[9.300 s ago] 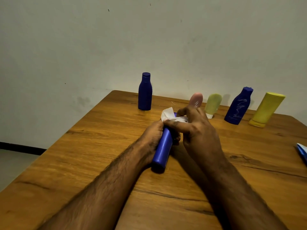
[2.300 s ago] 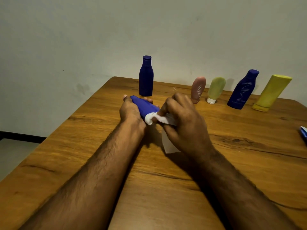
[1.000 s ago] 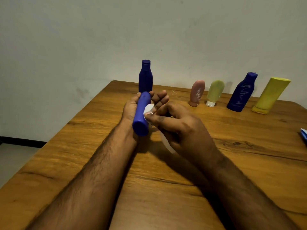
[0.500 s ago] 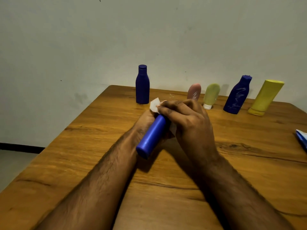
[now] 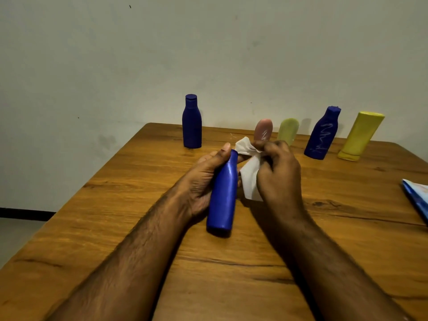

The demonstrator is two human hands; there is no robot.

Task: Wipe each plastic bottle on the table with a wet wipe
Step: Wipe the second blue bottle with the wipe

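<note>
Head view: left grip (image 5: 203,181) clasps blue bottle (image 5: 223,193); right grip (image 5: 278,172) pinches wipe (image 5: 249,177).

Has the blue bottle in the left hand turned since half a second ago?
Yes. The blue bottle has swung from slanting towards the pink tube to nearly straight, its neck now pointing at the wall.
</note>
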